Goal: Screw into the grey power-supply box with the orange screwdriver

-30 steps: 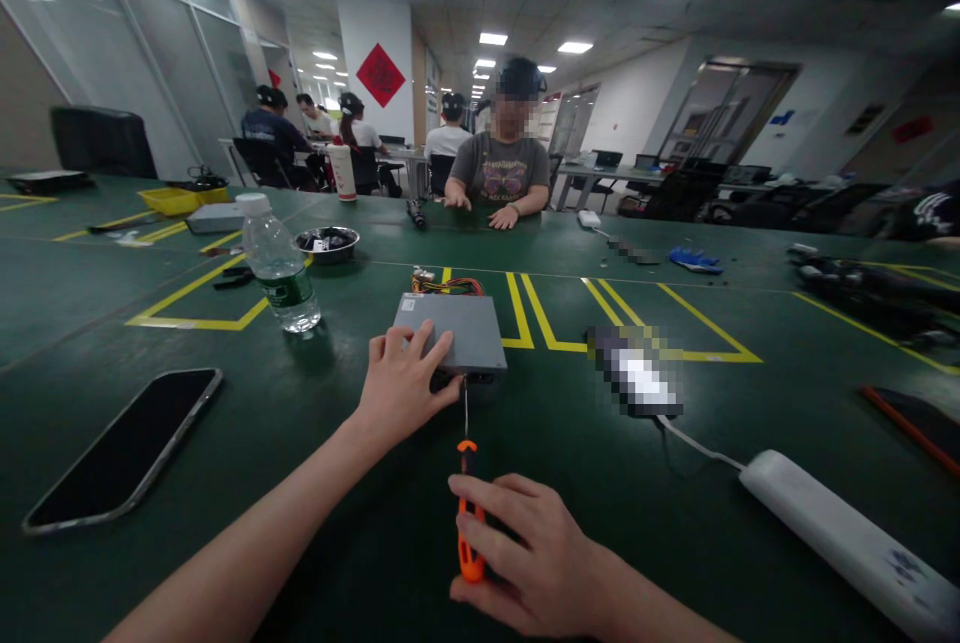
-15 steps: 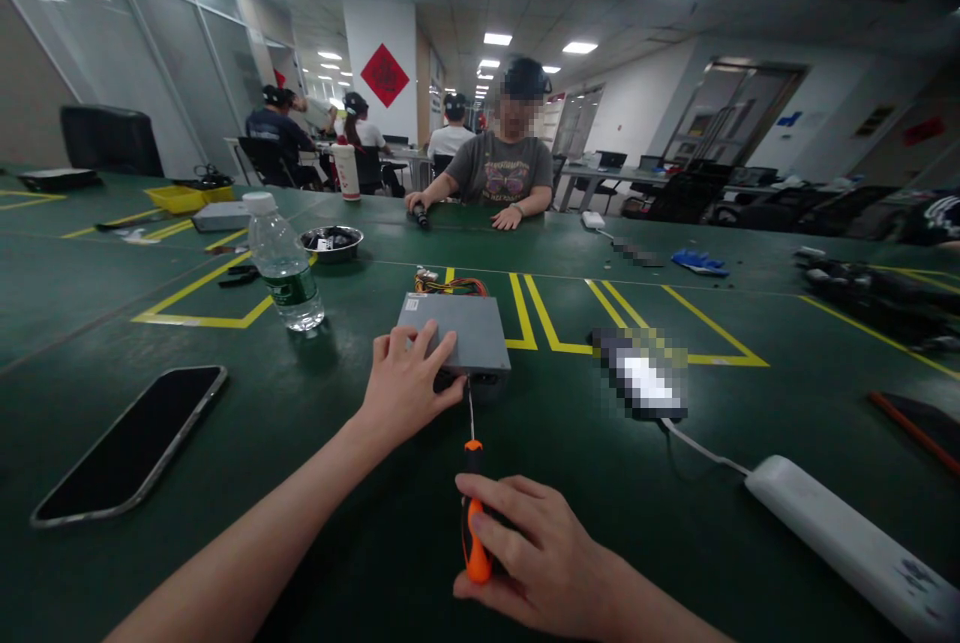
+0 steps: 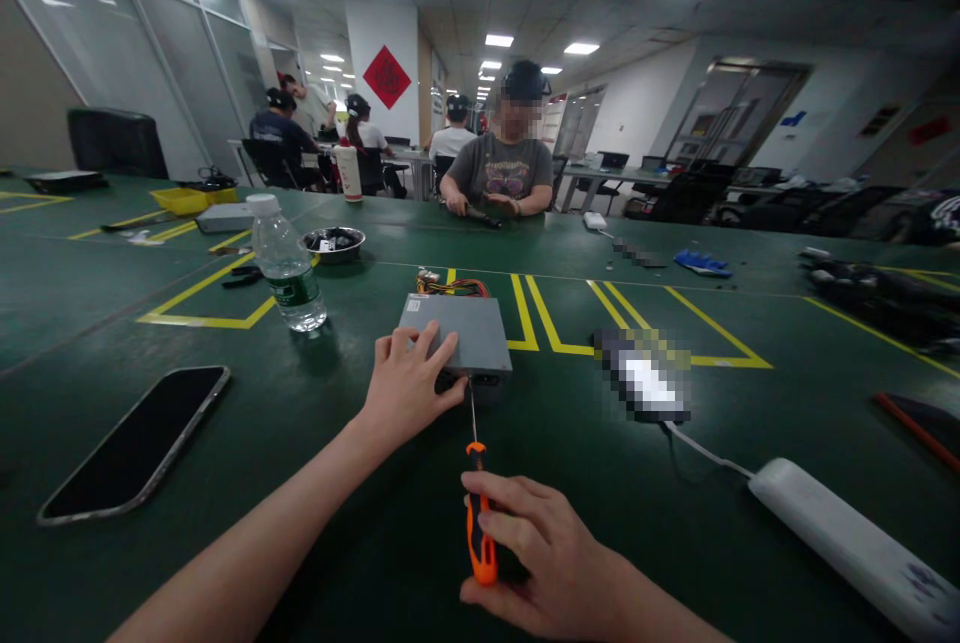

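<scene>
A grey computer power supply (image 3: 469, 328) lies on the green table, its bundle of coloured cables (image 3: 457, 287) at the far side. My left hand (image 3: 409, 373) grips its near left corner, fingers spread over the top and thumb at the front face. My right hand (image 3: 536, 548) is closed round the orange and black handle of a screwdriver (image 3: 481, 523). The screwdriver's shaft points away from me, and its tip meets the near face of the power supply beside my left thumb. Whatever the tip touches is too small to make out.
A water bottle (image 3: 289, 273) and a metal bowl (image 3: 334, 244) stand to the left, beyond a phone (image 3: 139, 443). On the right lie a blurred-out device (image 3: 645, 383) and a white power strip (image 3: 855, 543). Across the table sits a person (image 3: 506, 168) holding a dark tool.
The screwdriver handle has turned a little in my right hand. My left hand stays on the power supply. Across the table, the person's hands have come together round the dark tool.
</scene>
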A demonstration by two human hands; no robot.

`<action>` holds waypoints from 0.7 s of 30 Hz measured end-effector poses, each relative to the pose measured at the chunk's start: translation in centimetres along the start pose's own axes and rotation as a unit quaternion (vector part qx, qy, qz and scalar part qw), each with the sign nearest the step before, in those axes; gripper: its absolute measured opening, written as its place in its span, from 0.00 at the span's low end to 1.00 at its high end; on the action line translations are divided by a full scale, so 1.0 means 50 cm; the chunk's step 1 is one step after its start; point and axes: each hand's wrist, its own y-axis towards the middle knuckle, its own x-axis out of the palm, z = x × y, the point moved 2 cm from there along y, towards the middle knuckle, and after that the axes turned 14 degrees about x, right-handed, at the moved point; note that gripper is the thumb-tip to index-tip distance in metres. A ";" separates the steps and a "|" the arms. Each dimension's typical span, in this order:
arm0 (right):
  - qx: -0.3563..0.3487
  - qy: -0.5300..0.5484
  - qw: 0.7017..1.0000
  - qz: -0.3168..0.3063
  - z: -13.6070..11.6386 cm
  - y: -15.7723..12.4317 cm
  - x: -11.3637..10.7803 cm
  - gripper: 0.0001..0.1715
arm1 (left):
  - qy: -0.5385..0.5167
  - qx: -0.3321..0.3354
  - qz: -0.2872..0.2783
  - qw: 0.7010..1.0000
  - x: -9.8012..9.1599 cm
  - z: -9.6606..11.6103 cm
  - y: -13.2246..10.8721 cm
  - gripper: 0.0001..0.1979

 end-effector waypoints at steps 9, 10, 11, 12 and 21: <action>-0.021 -0.017 1.000 -0.002 -0.002 0.002 0.003 0.16 | -0.006 -0.001 0.005 1.000 0.001 -0.001 0.000 0.25; -0.016 -0.011 1.000 0.001 -0.001 0.000 0.004 0.16 | -0.007 -0.001 0.006 1.000 0.001 -0.001 0.000 0.25; -0.007 -0.006 1.000 -0.003 0.000 -0.002 0.005 0.17 | -0.008 -0.001 0.007 1.000 0.000 -0.001 -0.001 0.24; 0.003 -0.003 1.000 -0.014 0.001 -0.003 0.005 0.17 | -0.010 0.000 0.008 1.000 0.000 -0.001 -0.001 0.24; -0.010 -0.017 1.000 -0.024 -0.003 0.002 0.002 0.17 | -0.009 0.000 0.007 1.000 -0.002 -0.001 -0.001 0.24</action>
